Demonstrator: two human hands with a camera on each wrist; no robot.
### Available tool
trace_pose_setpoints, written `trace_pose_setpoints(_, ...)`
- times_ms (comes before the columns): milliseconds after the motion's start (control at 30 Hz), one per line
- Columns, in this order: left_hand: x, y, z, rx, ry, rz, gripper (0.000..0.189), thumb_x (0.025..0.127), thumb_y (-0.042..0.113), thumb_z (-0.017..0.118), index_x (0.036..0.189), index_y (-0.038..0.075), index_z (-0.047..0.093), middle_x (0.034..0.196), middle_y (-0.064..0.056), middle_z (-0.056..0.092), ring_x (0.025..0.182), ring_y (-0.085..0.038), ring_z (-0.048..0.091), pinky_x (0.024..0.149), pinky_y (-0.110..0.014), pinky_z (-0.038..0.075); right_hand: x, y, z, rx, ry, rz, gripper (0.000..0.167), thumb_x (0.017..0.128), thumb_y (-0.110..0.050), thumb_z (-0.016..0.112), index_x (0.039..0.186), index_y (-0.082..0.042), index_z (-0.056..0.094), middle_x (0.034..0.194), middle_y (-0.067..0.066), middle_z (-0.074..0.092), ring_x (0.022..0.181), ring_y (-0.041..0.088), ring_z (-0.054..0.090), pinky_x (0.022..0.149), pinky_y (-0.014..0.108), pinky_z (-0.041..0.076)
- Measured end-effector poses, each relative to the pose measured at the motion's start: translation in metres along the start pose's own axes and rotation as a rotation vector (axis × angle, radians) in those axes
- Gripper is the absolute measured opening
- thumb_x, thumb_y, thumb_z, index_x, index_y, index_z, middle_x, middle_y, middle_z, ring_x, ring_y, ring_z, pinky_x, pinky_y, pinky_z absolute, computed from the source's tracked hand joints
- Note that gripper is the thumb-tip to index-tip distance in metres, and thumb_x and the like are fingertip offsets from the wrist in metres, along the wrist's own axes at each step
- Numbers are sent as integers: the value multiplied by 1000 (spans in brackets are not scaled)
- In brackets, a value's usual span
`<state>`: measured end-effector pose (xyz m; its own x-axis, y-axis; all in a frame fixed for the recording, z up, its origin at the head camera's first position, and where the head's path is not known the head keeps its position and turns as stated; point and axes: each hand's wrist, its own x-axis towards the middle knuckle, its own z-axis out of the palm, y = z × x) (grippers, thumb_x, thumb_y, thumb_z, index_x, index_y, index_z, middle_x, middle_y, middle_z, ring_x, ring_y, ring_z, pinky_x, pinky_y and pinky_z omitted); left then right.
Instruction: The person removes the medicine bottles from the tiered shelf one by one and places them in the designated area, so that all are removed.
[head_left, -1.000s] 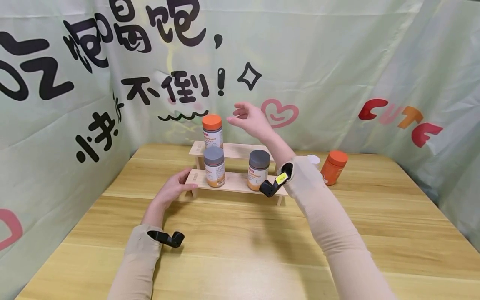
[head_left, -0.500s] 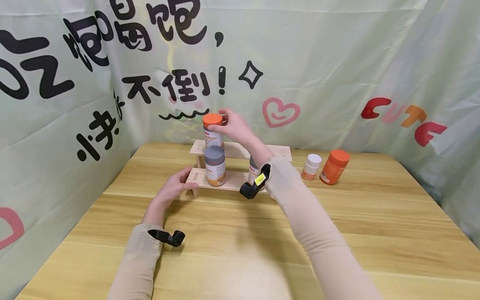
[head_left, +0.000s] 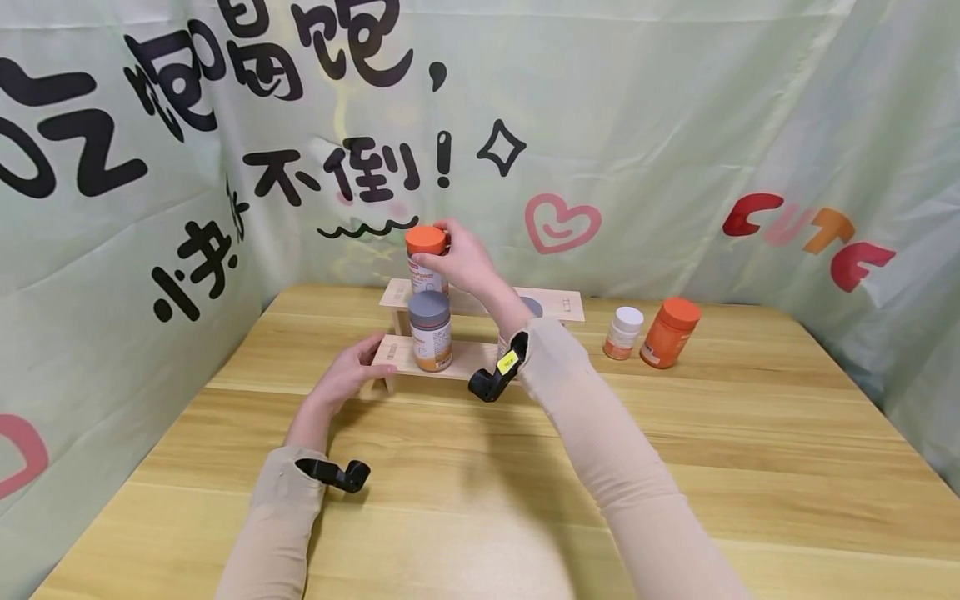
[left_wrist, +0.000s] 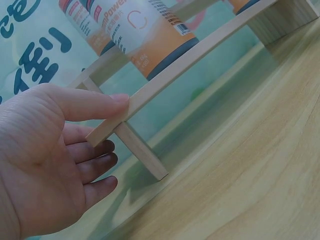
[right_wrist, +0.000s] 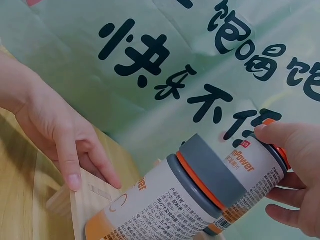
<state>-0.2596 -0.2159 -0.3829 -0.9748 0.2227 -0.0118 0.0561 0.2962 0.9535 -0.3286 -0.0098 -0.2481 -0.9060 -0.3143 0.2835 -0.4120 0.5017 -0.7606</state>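
A two-step wooden display rack (head_left: 468, 360) stands on the table. My left hand (head_left: 347, 377) grips the left end of its lower step; in the left wrist view the thumb (left_wrist: 95, 106) lies on the board's front edge and the other fingers curl behind and below. On the upper step's left end is a supplement bottle with an orange lid (head_left: 425, 241). My right hand (head_left: 467, 260) holds this bottle near its top, thumb in front and fingers round the far side. Just in front, on the lower step, stands a grey-lidded bottle (right_wrist: 165, 200).
Another grey-lidded bottle (head_left: 532, 306) on the lower step is mostly hidden by my right forearm. Right of the rack, a small white-lidded bottle (head_left: 622, 334) and an orange bottle (head_left: 670, 333) stand on the wooden table (head_left: 420, 500). A printed cloth (head_left: 660, 150) hangs behind.
My right hand has come left from above the upper step to the orange-lidded bottle and closed round it. The left hand has stayed on the rack.
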Motion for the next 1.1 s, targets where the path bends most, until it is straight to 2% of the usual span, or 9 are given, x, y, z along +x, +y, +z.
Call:
trace_pose_setpoints(133, 0, 1, 0, -4, -4, -4, 77, 87, 7, 62, 144, -8, 14, 149, -25, 18, 136, -34, 21, 111, -43, 17, 0, 0, -1, -47, 23, 8, 57, 83, -28, 70, 129, -7, 44, 119, 9, 57, 101, 18, 56, 86, 28, 45)
trace_pose_setpoints(200, 4, -6, -2, -2, 0, 1, 78, 87, 9, 63, 145, -6, 14, 149, -24, 18, 136, -33, 21, 111, -43, 18, -1, -1, -2, -57, 31, 12, 56, 83, -29, 70, 128, -7, 45, 117, 8, 58, 100, 18, 56, 85, 28, 45)
trace_pose_setpoints(500, 4, -9, -1, 22, 1, 9, 79, 87, 11, 64, 145, -6, 13, 150, -24, 17, 136, -34, 22, 111, -44, 18, -5, 0, -12, -24, 39, 10, 54, 83, -24, 70, 126, -5, 45, 116, 10, 57, 100, 19, 55, 84, 28, 45)
trace_pose_setpoints(767, 3, -8, -1, 25, 0, 18, 80, 86, 12, 64, 145, -6, 13, 149, -24, 18, 136, -35, 21, 111, -44, 18, -7, 7, -33, 26, 61, 10, 52, 82, -20, 70, 124, -2, 45, 113, 12, 57, 97, 21, 55, 83, 30, 46)
trace_pose_setpoints(1100, 6, -12, -1, 29, 5, 13, 79, 86, 12, 64, 145, -7, 15, 149, -24, 19, 136, -34, 21, 111, -43, 18, -13, 20, -61, 2, 89, 80, 56, 82, -26, 70, 127, -6, 44, 115, 11, 57, 99, 22, 54, 85, 33, 46)
